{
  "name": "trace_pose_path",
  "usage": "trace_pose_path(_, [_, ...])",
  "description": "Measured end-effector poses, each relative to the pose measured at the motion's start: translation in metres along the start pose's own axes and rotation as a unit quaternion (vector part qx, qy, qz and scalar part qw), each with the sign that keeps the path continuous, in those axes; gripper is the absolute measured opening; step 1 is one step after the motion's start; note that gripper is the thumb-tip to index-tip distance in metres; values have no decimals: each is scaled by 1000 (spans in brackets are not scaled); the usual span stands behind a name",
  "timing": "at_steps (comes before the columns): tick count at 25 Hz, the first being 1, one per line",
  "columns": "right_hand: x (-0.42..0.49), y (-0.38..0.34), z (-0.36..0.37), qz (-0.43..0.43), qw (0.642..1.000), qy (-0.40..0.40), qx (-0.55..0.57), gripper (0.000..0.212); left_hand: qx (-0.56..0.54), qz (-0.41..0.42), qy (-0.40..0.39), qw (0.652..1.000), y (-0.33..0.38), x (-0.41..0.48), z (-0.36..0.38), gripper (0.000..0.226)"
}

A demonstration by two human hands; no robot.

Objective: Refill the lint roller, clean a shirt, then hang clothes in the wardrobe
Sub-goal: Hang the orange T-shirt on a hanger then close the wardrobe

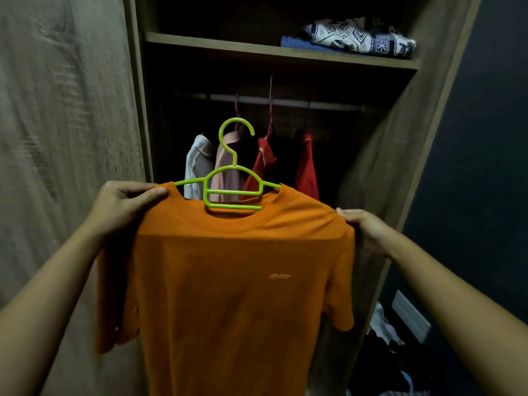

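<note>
Person stands facing an open wardrobe (380, 167); door (57, 110) swung out at left.

Orange shirt (228, 281): held up in front of the wardrobe opening, front facing the camera, hanging straight down. It is on a green hanger (233, 207), whose arms pass inside the collar. The hook stands upright above the neckline, free in the air, below the rail (285, 102) and not on it.

Left hand (125, 204): pinches the shirt's shoulder beside the collar, thumb flat on the front of the cloth, fingers curled over the top edge.

Right hand (365, 232): closed on the other shoulder at the sleeve seam; fingers mostly hidden behind the cloth.

On the rail, behind the hanger hook: white shirt (197, 164), pink shirt (225, 178), then two red garments (261, 167) (307, 167), all on hangers.

Shelf (257, 50) above the rail: folded clothes (360, 37) at its right end, a patterned piece on top of a blue one.

Lower right, beside the wardrobe: loose pile of things (385, 332), too dark to identify.
</note>
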State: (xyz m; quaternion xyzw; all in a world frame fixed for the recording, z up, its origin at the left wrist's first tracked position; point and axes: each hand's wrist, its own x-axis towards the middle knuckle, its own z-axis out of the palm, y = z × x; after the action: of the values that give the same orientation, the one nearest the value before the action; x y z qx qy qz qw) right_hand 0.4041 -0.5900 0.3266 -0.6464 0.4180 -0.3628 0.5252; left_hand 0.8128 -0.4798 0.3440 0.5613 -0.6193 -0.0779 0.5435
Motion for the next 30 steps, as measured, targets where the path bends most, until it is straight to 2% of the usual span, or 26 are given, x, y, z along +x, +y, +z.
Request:
trace_pose_path(2, [4,4,-2,45,999,-13,8,29,-3,-8,-4,1000,-5,-1,1,33])
trace_pose_path(4, [8,7,-1,14,999,4,-34,27,-5,-20,4,1000,-6,-3,3,23])
trace_pose_path(6, [9,4,6,-98,983,100,-117,24,-3,-26,17,1000,-4,-2,10,14])
trace_pose_path(8, [6,-5,20,-247,918,234,-203,16,16,-27,18,999,6,-3,22,24])
trace_pose_path(9, [4,-11,30,-296,899,244,-212,12,25,-24,18,999,12,-4,32,27])
trace_pose_path(10, [3,-16,42,-312,897,227,-217,11,39,-23,21,999,20,-6,44,30])
trace_pose_path(11, [0,-22,57,-298,913,186,-207,11,62,-22,28,997,28,-7,57,33])
trace_pose_path(13, [-8,-33,86,-178,977,74,-90,13,102,-29,48,993,45,-11,86,37])
trace_pose_path(14, [-9,-37,93,-112,992,48,-18,18,116,-36,55,991,54,-13,100,37])
trace_pose_path(15, [-8,-38,92,-73,995,49,40,23,124,-41,57,990,60,-15,114,36])
trace_pose_path(17, [-4,-38,83,-41,992,80,83,27,119,-43,46,991,67,-17,139,38])
trace_pose_path(21, [6,-32,57,-2,989,131,72,33,85,-61,24,994,83,-18,183,38])
trace_pose_path(24, [12,-33,36,-7,983,140,119,27,92,-66,13,993,109,-17,211,33])
trace_pose_path(26, [20,-39,23,-27,974,156,164,16,76,-54,-26,995,122,-14,223,33])
trace_pose_path(28, [33,-42,5,-37,963,183,195,19,42,-45,-71,996,131,-6,231,43])
trace_pose_path(30, [48,-43,-11,-35,959,195,205,20,21,-37,-61,997,133,12,237,49])
